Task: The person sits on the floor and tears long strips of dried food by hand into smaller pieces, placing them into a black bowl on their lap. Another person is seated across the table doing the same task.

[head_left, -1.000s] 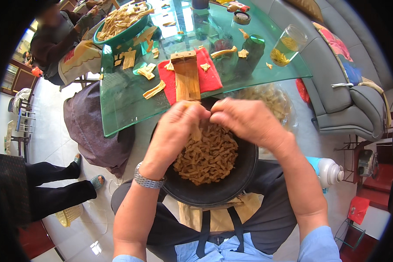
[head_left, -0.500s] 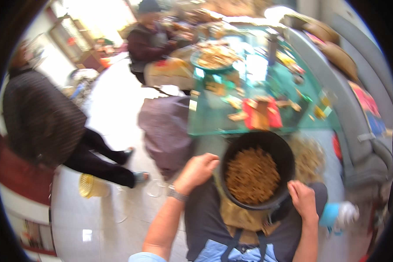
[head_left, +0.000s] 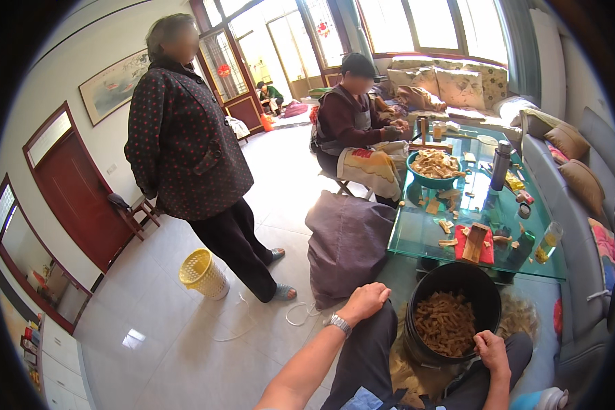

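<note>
Between the person's knees sits a black bucket, filled well up with short brown twisted pieces. The right hand grips the bucket's near rim, fingers curled over the edge. The left hand rests loosely closed on the left knee, just left of the bucket, holding nothing (a metal wristwatch sits at its wrist).

Beyond the bucket stands a glass-topped bench, its near edge almost over the bucket's far rim. On it, straight behind the bucket, lie a red cloth with a wooden block on top, scattered tan pieces, a dark bottle and a glass of yellow drink. Farther back are a teal bowl heaped with tan pieces and a steel flask.

Left of the bucket a grey stuffed sack leans against the bench, blocking the floor between the bucket and a standing person in a dotted dark jacket. A yellow plastic basket lies beside that person's feet. Behind the bench's far end a second person sits working, hands over the bench. A sofa with cushions runs along the bucket's right side.
</note>
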`<act>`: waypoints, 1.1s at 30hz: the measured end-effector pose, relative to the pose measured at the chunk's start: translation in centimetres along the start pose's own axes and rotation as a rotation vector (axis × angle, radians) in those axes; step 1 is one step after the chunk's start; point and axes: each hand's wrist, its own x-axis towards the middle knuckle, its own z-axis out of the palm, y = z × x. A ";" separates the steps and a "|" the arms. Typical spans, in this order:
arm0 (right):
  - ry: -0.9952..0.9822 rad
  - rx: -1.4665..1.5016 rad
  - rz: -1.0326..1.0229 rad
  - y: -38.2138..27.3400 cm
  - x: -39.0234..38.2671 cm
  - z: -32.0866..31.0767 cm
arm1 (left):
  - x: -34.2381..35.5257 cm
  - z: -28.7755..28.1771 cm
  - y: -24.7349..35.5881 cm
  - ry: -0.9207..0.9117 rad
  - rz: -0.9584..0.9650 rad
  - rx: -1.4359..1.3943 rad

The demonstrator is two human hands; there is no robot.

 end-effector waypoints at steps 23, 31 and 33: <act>0.541 0.652 0.428 21.6 -1.5 -9.3 | 4.2 0.9 4.9 -0.108 -0.195 0.098; 0.069 0.211 0.331 30.0 5.8 3.2 | 5.5 0.4 4.3 -0.212 -0.270 0.059; 0.133 -0.196 0.046 28.9 5.8 6.0 | 5.3 0.0 4.3 -0.216 -0.317 0.074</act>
